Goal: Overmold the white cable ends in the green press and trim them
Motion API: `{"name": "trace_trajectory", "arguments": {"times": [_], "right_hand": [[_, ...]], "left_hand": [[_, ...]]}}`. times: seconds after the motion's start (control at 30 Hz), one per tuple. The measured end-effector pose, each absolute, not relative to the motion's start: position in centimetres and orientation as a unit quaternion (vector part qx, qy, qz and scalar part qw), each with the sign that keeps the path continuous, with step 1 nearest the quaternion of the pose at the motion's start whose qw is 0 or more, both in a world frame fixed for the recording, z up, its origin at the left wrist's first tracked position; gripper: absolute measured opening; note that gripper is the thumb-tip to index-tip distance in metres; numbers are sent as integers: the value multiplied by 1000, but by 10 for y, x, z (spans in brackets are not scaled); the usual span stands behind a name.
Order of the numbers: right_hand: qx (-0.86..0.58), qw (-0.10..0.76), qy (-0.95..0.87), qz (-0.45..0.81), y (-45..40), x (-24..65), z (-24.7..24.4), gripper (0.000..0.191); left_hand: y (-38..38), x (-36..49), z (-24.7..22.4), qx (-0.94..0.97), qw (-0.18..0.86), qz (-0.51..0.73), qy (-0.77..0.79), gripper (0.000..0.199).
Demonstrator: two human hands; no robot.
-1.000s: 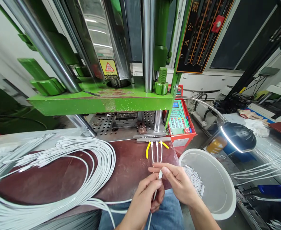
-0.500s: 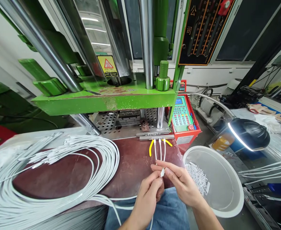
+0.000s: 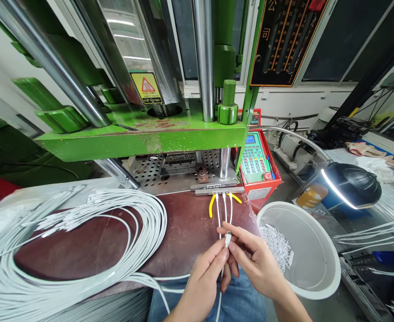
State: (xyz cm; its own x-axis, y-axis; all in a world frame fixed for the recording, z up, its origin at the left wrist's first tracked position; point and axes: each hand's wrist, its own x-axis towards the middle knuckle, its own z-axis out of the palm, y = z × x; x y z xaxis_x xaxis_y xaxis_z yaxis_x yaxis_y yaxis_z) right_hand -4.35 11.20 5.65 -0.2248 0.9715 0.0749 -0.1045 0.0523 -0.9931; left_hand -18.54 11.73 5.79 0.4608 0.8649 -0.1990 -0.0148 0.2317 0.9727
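Observation:
A white USB cable plug (image 3: 228,239) with a metal tip points up and away from me above my lap. My left hand (image 3: 203,275) is closed, its thumb and forefinger pinching the plug's lower body, and the cable hangs down below. My right hand (image 3: 259,259) has its thumb against the plug's right side, with the fingers reaching behind it. Beyond my fingertips, three white cables (image 3: 224,210) run from a metal mould bar (image 3: 217,191) with yellow handles (image 3: 211,206), on the brown work surface (image 3: 183,223).
A big coil of white cables (image 3: 158,219) covers the left of the table. The green press (image 3: 143,145) rises ahead, beside a red control box (image 3: 260,161). At right stand a tub (image 3: 318,250) with white scraps and a lit lamp (image 3: 351,185).
The plug has turned more upright, so its metal tip shows more clearly. My right fingers have shifted slightly around it, and the cable below is more visible. The view has tilted slightly.

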Motion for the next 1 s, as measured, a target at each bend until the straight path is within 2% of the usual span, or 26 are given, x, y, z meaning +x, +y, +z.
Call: {"name": "trace_trajectory", "arguments": {"times": [0.5, 1.0], "right_hand": [[-396, 492, -527, 569, 113, -47, 50, 35], [-405, 475, -530, 574, 112, -44, 49, 37]], "left_hand": [[116, -186, 51, 568, 627, 307, 437, 42], [115, -183, 50, 550, 640, 316, 434, 40]]}}
